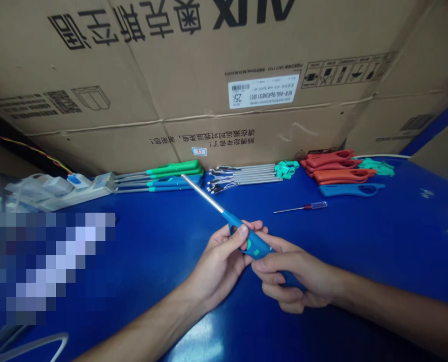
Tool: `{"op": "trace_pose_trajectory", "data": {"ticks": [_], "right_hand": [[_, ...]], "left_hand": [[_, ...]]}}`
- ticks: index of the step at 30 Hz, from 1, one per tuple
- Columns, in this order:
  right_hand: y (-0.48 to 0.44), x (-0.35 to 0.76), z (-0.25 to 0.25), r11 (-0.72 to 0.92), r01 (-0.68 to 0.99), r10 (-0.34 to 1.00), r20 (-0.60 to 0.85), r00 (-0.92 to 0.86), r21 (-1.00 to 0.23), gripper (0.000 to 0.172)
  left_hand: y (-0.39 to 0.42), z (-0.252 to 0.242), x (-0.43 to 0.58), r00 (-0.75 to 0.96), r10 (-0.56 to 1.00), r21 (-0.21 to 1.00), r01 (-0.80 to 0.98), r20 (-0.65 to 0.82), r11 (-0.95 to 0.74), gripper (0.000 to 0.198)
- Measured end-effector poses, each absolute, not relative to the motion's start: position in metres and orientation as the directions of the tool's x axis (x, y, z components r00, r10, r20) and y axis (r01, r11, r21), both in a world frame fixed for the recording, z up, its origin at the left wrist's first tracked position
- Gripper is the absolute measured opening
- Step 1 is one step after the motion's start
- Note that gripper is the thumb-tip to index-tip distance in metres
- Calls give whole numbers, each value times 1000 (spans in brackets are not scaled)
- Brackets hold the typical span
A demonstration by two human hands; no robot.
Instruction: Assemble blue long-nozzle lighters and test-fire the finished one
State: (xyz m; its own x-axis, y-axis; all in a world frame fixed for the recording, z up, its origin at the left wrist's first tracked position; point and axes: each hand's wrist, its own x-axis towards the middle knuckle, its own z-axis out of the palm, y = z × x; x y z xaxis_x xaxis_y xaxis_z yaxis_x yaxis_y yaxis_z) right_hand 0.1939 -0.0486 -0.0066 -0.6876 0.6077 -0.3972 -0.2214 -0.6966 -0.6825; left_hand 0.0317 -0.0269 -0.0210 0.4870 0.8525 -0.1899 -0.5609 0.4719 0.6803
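Across the back, a large corrugated cardboard carton [194,60], creased along its flaps, printed in black characters, with a white barcode label. Below it, a glossy blue tabletop [374,251], smooth and reflective. At the far left, a white plastic power strip [66,191] beside crumpled clear film.

Along the carton's foot, moulded plastic pieces in rows: green and blue lighter bodies with slim steel tubes [159,176], bare steel tubes with fine wires at their tips [242,177], curved red and orange handle shells [333,166], and one blue handle shell [350,189] lying flat. Just beside them, small teal plastic parts [286,168]. Nearer, alone on the blue surface, a thin precision screwdriver [299,207] with a red-and-blue handle.

Mid-table, a blue plastic utility lighter [252,246] with a long steel nozzle angled up and left, held between both hands: left hand [218,264] wrapped around the handle, thumb on top; right hand [295,271] pinching its rear end between curled fingers.
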Motion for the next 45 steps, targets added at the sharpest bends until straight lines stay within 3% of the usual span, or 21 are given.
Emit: {"op": "trace_pose_trajectory", "data": {"ticks": [33,40,45], "right_hand": [[-48,193,-9,-698,-188,586,-401,-704,-691,93],[-49,192,-8,-698,-198,595,-403,-696,-688,90],[-49,191,-11,-672,-265,631,-347,-694,-691,78]], "left_hand": [[-27,-21,31,494,851,691,-554,-178,465,12],[-27,-20,31,485,855,696,-551,-182,461,13],[-27,-20,32,458,864,703,-543,-210,459,16]]}}
